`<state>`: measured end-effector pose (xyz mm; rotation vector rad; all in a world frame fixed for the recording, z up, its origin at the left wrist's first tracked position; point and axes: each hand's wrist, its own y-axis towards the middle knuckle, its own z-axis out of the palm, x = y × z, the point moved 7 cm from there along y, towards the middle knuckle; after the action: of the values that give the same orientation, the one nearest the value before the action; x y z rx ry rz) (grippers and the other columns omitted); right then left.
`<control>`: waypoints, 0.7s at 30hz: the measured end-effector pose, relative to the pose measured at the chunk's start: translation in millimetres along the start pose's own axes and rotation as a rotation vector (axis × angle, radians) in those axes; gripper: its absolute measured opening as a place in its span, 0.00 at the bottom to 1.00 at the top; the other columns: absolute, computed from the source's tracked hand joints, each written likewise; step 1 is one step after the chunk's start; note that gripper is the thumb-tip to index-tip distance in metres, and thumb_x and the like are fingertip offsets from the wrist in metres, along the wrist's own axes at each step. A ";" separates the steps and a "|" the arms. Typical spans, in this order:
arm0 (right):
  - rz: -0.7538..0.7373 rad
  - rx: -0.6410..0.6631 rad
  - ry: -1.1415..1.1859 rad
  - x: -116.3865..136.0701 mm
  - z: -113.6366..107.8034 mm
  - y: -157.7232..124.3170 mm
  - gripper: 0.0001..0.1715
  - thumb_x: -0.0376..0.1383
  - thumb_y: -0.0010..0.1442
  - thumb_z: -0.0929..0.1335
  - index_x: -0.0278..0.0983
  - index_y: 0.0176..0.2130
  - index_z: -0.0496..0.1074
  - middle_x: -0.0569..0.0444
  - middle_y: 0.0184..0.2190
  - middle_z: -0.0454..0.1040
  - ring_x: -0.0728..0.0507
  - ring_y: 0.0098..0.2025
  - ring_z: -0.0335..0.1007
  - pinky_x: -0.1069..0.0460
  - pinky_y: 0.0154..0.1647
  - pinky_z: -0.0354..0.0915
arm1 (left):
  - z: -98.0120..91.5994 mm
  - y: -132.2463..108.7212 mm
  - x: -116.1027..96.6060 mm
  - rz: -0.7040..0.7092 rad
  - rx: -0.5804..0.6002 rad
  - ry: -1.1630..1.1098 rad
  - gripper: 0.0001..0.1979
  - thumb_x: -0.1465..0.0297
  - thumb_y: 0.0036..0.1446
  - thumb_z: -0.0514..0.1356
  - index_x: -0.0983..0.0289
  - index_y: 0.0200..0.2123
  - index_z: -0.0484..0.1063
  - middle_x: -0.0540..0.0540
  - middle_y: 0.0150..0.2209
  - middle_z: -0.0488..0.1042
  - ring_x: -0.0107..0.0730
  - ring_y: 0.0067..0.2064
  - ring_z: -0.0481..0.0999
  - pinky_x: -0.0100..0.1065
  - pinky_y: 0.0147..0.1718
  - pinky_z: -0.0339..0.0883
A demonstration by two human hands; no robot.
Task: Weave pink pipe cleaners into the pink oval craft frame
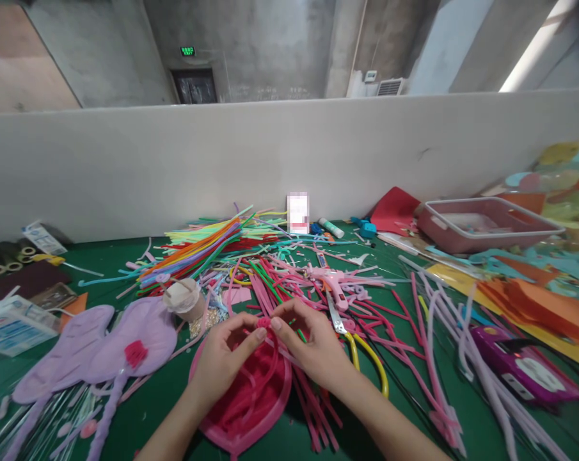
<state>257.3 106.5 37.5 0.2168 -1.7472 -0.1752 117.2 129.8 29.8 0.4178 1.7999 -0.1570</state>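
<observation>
Between my fingertips is a small coil of bright pink-red pipe cleaner (264, 323), with a strand trailing down. My left hand (226, 355) pinches it from the left, thumb against fingers. From the other side, my right hand (311, 346) is closed on the same coil. Below both hands lies a pink-rimmed, pointed shape (285, 398) with deep red, loosely looped strands inside it; my hands cover its top part. Yellow-handled scissors (354, 349) lie just right of my right hand, near a pink glue gun (334, 285).
A pile of multicoloured pipe cleaners (198, 253) spreads behind my hands. Lilac butterfly-like shapes (130, 336) and a cup (186, 304) are at left. At right are lilac strips (443, 326), a purple device (524, 365) and a pink bin (491, 224). A white partition (222, 160) closes off the back.
</observation>
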 end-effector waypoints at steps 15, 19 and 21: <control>-0.054 -0.027 -0.140 0.0 -2.6 3.4 0.09 0.39 0.61 0.68 0.37 0.31 0.73 0.54 0.27 0.76 0.46 0.29 0.70 0.53 0.31 0.64 | 1.5 -0.8 1.1 -0.014 -0.026 -0.026 0.09 0.64 0.55 0.62 0.64 0.32 0.76 0.52 0.30 0.78 0.32 0.31 0.76 0.30 0.33 0.70; -0.051 -0.036 -0.155 -0.8 -0.5 1.2 0.11 0.40 0.64 0.66 0.38 0.32 0.73 0.54 0.27 0.76 0.46 0.30 0.71 0.53 0.33 0.64 | 1.0 0.6 2.3 -0.003 -0.051 -0.039 0.07 0.65 0.54 0.63 0.63 0.32 0.77 0.52 0.31 0.79 0.33 0.33 0.77 0.30 0.34 0.71; -0.047 -0.042 -0.153 -0.4 0.9 0.2 0.12 0.40 0.64 0.65 0.38 0.32 0.73 0.54 0.27 0.76 0.46 0.30 0.71 0.53 0.33 0.64 | 0.7 0.6 2.8 0.005 -0.083 -0.057 0.07 0.65 0.53 0.64 0.63 0.32 0.77 0.52 0.31 0.79 0.33 0.33 0.77 0.30 0.35 0.71</control>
<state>256.5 106.8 37.0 0.2186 -1.8889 -0.2686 117.4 130.7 27.0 0.3552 1.7431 -0.0898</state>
